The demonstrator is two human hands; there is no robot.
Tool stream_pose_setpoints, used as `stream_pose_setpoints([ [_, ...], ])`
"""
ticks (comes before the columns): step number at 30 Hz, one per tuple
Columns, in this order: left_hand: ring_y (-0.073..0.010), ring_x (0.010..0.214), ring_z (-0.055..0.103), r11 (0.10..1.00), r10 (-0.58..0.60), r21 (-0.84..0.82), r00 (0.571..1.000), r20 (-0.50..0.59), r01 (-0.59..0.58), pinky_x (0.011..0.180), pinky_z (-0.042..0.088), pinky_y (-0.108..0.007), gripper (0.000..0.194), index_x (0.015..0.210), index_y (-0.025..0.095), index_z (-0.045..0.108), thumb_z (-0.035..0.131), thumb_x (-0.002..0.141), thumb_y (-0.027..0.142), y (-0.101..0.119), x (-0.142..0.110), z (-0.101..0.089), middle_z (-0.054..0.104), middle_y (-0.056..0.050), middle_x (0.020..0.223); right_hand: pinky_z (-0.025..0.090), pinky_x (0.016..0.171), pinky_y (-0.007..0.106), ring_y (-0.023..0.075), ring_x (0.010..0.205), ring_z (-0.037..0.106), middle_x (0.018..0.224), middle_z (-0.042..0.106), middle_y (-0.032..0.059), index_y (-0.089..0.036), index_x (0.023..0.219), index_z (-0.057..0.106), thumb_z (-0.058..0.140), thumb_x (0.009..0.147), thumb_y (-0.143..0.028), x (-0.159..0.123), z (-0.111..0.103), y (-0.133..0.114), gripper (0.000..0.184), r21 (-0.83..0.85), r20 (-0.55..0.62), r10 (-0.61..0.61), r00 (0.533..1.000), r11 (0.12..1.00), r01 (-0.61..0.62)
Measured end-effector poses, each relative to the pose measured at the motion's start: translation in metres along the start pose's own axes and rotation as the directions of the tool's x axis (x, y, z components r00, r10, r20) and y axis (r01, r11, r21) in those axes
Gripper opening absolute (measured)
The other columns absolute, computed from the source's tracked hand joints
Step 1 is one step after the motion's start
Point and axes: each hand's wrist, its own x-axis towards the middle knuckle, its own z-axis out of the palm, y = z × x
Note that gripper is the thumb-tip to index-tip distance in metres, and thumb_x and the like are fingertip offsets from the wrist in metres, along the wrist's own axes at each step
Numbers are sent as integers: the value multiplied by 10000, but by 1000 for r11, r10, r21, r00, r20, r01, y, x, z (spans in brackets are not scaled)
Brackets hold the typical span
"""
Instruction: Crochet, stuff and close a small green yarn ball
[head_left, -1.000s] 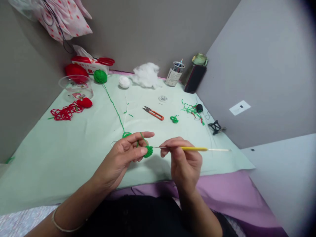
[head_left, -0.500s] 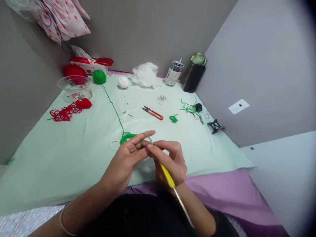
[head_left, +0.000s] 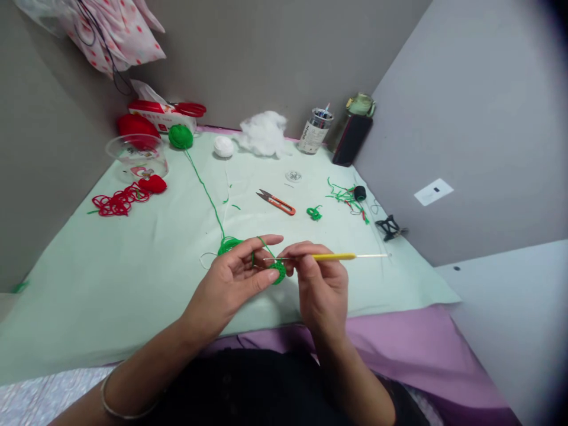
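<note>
Fingers of your left hand [head_left: 227,285] pinch small round green crocheted-yarn piece [head_left: 278,274]; fingers of your right hand [head_left: 323,290] pinch yellow-handled metal crochet hook [head_left: 335,257].

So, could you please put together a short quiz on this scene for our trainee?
1. Multiple choice: what does the right hand hold?
A) Red-handled scissors
B) A yellow-handled hook
C) A white yarn ball

2. True or false: the orange-handled snips lie inside the clear plastic tub.

3. Fill in the missing colour: the left hand holds a small ____ crocheted piece under its thumb.

Key:
1. B
2. False; they lie on the pale green cloth.
3. green
</note>
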Motion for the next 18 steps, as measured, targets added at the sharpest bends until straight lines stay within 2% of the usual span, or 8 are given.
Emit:
stream_pose_setpoints([
  [3,-148,952,646,998,31,54,999,-20,-30,951,536,-284,404,1263,310,745,786,869,231,1,-1,-2,617,10,938,530,605,264,128,649,624,822,732,33,-208,931,755,671,986,-341,3,-1,1,167,115,5,56,998,992,-56],
  [6,-156,951,638,992,62,114,998,-21,-59,974,529,-306,399,1269,289,738,745,879,204,1,-2,-2,606,5,929,536,598,271,132,636,625,815,739,41,-195,906,726,653,996,-359,6,-2,0,202,125,22,87,996,988,-89],
  [10,-156,944,635,984,77,166,997,-33,-70,962,528,-308,411,1272,287,732,725,873,191,2,-3,-2,601,6,927,546,644,276,135,689,641,858,743,40,-202,932,711,605,1032,-339,4,-5,-3,200,114,69,72,995,990,-80],
  [13,-151,926,635,970,101,228,993,-54,-86,960,522,-307,404,1255,287,736,709,866,179,4,-5,0,601,12,906,557,680,302,148,730,655,893,740,40,-213,977,711,558,1055,-286,0,-8,-7,186,-16,98,1,995,1000,0],
  [15,-151,913,634,948,134,301,988,-71,-107,954,518,-308,411,1255,283,733,696,862,169,5,-5,1,603,16,887,565,705,318,155,765,667,928,740,44,-220,1022,712,526,1062,-228,-3,-9,-11,190,-144,127,-95,987,983,113],
  [18,-157,895,631,884,234,435,967,-96,-171,929,512,-312,419,1249,269,738,682,850,154,6,-6,4,606,14,869,583,757,359,189,861,696,959,746,60,-221,1079,702,506,1053,-167,-4,-10,-16,205,-277,226,-239,944,914,298],
])
